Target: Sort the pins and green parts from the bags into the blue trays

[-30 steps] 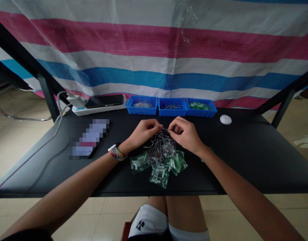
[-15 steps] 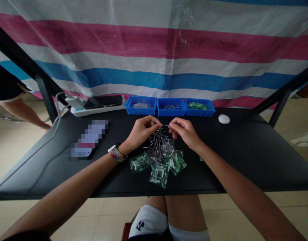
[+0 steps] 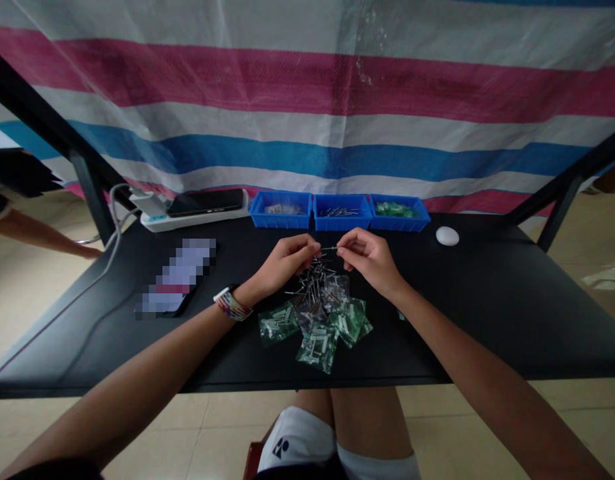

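Observation:
A thin silver rivet [image 3: 329, 249] spans the small gap between my hands, above a loose pile of rivets [image 3: 315, 280]. My right hand [image 3: 365, 253] pinches one end of it between thumb and fingertips. Close to its other end, my left hand [image 3: 293, 259] is closed in a pinch; what its fingertips hold is too small to make out. Just below the pile lie clear bags [image 3: 336, 291] and several green bags [image 3: 317, 347] with small light-coloured parts inside.
Three blue bins [image 3: 342, 220] stand along the back with small parts in them. Left are a white power strip [image 3: 197, 217] with a dark phone [image 3: 206, 202] on top, a cable, and a blurred-out phone [image 3: 177, 277]. A white mouse-like object [image 3: 447, 236] sits right.
My hands have shifted slightly, and more of the rivet shows between them. The left hand has drawn back a little to the left. At far left, another person's arm has moved.

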